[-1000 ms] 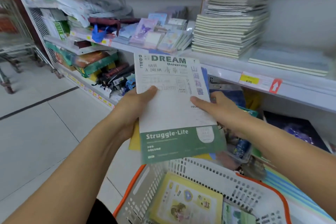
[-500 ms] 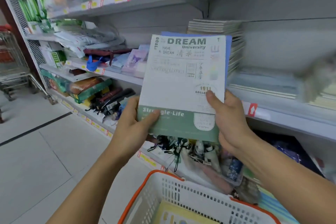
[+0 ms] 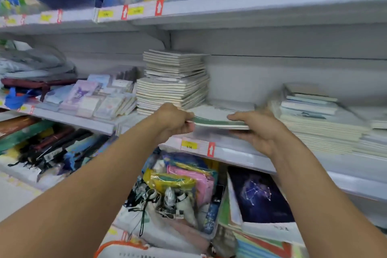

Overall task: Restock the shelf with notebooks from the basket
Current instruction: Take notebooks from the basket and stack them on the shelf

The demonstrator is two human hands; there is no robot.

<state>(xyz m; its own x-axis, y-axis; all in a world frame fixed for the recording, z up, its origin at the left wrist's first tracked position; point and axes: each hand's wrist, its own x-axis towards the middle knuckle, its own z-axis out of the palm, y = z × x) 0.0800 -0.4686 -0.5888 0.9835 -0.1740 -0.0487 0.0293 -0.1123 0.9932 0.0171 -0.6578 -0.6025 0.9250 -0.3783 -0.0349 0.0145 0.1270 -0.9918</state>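
Note:
A thin batch of notebooks [image 3: 213,118] with a white and green cover lies flat, held level over the middle shelf [image 3: 230,151]. My left hand [image 3: 173,120] grips its left edge and my right hand [image 3: 256,130] holds its right edge, thumb on top. The batch sits in the gap between a tall stack of notebooks [image 3: 173,81] on the left and a lower, wider stack [image 3: 320,123] on the right. Whether it touches the shelf board I cannot tell. Only the orange and white rim of the basket [image 3: 134,250] shows at the bottom edge.
The upper shelf [image 3: 209,6] overhangs the working gap. Small pastel notepads [image 3: 94,98] lie left of the tall stack. Below, the lower shelf holds pouches, key rings [image 3: 171,199] and a dark star-pattern notebook [image 3: 259,195]. A yellow price tag [image 3: 189,145] marks the shelf edge.
The notebooks went from upright in front of me to flat and forward into the shelf gap. My view rose, so the basket dropped almost out of sight.

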